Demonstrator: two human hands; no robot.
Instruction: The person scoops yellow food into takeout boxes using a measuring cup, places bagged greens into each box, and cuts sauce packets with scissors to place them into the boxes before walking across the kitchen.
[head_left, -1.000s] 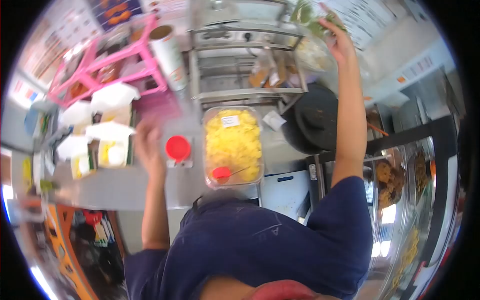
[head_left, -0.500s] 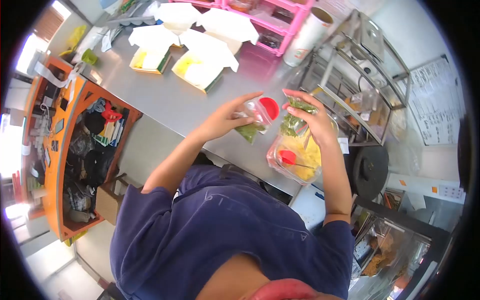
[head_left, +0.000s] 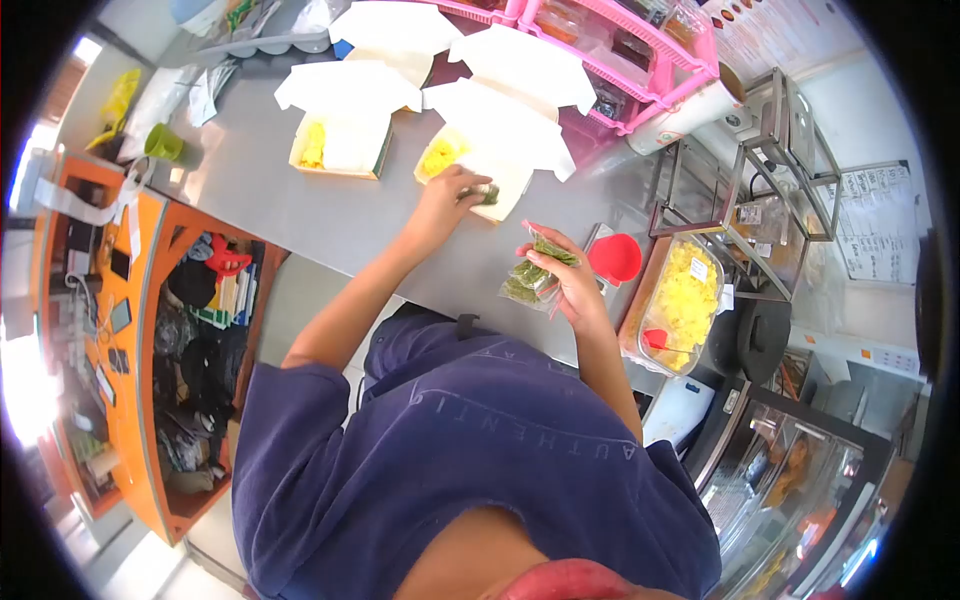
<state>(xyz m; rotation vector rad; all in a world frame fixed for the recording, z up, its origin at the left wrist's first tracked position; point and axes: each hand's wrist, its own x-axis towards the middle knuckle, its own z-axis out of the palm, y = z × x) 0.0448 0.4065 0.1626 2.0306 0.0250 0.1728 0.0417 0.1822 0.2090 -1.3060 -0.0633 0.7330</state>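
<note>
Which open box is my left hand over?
The near-right box: your left hand is over its near edge, while no hand is over the other boxes.

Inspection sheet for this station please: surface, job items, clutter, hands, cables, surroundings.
Surface: grey metal counter, shiny.
Job items: two open boxes holding yellow food; clear packets with green contents.
Clutter: red cup beside the tub; green cup farther left.
Left hand: fingers pinch a small green item over one box.
Right hand: fingers grip the packets.
Cables: possibly a dark cord at the metal rack; unclear.
Surroundings: orange shelving, pink rack.
</note>
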